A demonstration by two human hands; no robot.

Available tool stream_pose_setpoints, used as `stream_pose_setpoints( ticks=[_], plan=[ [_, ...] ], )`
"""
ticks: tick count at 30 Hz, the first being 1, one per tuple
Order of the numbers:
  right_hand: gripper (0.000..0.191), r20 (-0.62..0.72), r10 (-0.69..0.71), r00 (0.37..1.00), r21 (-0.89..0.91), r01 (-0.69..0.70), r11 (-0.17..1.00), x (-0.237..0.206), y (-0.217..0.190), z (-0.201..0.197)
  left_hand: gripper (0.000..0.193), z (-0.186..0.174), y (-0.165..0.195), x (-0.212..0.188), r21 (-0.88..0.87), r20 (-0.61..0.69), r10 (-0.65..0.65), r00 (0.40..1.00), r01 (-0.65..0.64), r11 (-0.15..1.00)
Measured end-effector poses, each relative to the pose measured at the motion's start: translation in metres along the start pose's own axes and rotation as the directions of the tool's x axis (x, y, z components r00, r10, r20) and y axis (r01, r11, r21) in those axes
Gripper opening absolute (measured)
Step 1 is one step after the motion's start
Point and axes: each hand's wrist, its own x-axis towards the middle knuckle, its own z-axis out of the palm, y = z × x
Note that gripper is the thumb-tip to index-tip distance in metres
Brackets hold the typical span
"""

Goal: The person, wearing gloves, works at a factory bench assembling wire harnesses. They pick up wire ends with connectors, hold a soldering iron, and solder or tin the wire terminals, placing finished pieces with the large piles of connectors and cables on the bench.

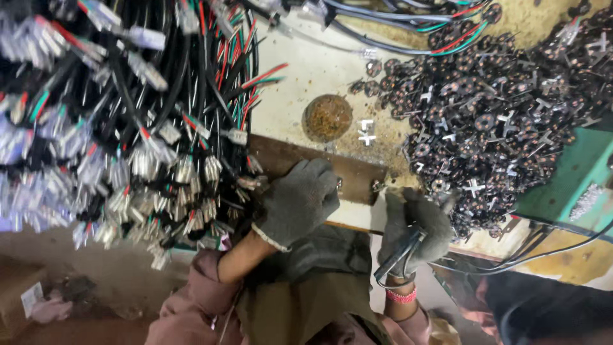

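My left hand (297,200), in a grey knit glove, rests knuckles-up on a brown plate (357,172), right beside the metal-tipped ends of a wire bundle (191,172). Its fingers curl down, and what they pinch is hidden. My right hand (416,225), also in a grey glove, grips a black tool handle (399,255) with a black cord trailing to the right. This hand sits at the near edge of a heap of small round black circuit discs (498,108).
Black cables with red, green and white cores and clear connectors fill the left half (96,96). A round brown crusted pad (327,118) and small white cross pieces (366,133) lie on the stained bench. A green tray (575,172) stands at right.
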Motion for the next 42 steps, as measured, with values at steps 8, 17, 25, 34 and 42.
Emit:
stream_pose_setpoints(
  ticks=[8, 17, 25, 34, 42],
  plan=[
    [0.032, 0.164, -0.281, 0.945, 0.065, 0.274, 0.959, 0.026, -0.015, 0.003, 0.021, -0.007, 0.007, 0.006, 0.046, -0.04, 0.049, 0.998, -0.047, 0.998],
    [0.033, 0.3, -0.182, 0.936, 0.066, 0.171, 0.983, 0.035, -0.014, -0.011, 0.022, 0.0, -0.001, -0.002, 0.034, -0.016, 0.011, 1.0, -0.011, 0.999],
    [0.043, 0.621, -0.187, 0.761, -0.315, 0.46, 0.83, 0.041, -0.068, -0.013, 0.024, -0.006, 0.005, 0.0, 0.062, -0.056, 0.076, 0.996, -0.073, 0.995],
    [0.028, 0.044, -0.077, 0.996, 0.259, 0.064, 0.964, -0.015, 0.002, -0.025, 0.011, 0.004, 0.01, -0.008, 0.085, -0.052, 0.066, 0.996, -0.061, 0.995],
    [0.018, 0.022, 0.011, 1.0, 0.411, -0.019, 0.911, -0.055, 0.033, -0.018, 0.015, 0.022, 0.016, -0.012, 0.159, 0.088, 0.092, 0.992, -0.105, 0.982]
  ],
)
